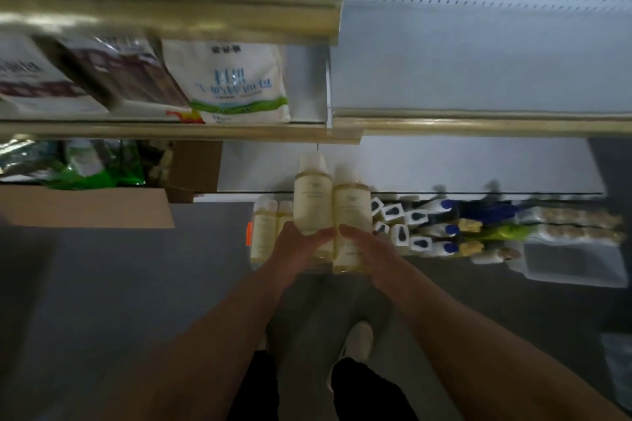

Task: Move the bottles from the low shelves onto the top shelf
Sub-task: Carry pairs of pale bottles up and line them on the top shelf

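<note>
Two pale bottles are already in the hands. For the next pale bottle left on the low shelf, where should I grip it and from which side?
Probably round the body of the next pale bottle, coming from the front. Like the two held by the left hand and right hand, it is straight-sided, with more bottles close on its right.

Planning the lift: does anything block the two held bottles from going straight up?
Yes. The left hand and right hand hold two bottles right below a gold-edged shelf lip, with more shelves above.
</note>
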`<action>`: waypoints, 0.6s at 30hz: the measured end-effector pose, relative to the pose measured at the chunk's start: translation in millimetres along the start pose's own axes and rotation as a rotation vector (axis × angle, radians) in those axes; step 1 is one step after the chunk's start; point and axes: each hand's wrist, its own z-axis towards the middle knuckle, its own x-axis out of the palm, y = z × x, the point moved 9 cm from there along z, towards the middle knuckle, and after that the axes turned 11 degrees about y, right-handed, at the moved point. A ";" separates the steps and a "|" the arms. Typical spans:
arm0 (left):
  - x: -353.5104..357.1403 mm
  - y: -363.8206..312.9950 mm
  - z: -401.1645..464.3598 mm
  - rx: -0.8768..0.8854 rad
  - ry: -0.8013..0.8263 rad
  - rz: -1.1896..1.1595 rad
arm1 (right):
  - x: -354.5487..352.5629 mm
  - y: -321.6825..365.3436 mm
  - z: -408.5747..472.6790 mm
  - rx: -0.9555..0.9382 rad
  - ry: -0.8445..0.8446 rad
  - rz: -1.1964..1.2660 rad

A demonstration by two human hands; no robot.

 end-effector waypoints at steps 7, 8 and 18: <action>9.2 -111.1 -85.5 0.279 -0.004 0.097 | 15.6 93.6 -103.5 -0.206 0.047 -0.054; 9.2 -128.5 -98.5 0.323 -0.026 0.118 | 18.0 108.5 -119.2 -0.237 0.051 -0.076; 37.9 -279.7 -209.8 0.692 -0.078 0.153 | 32.8 246.2 -245.4 -0.589 0.054 -0.124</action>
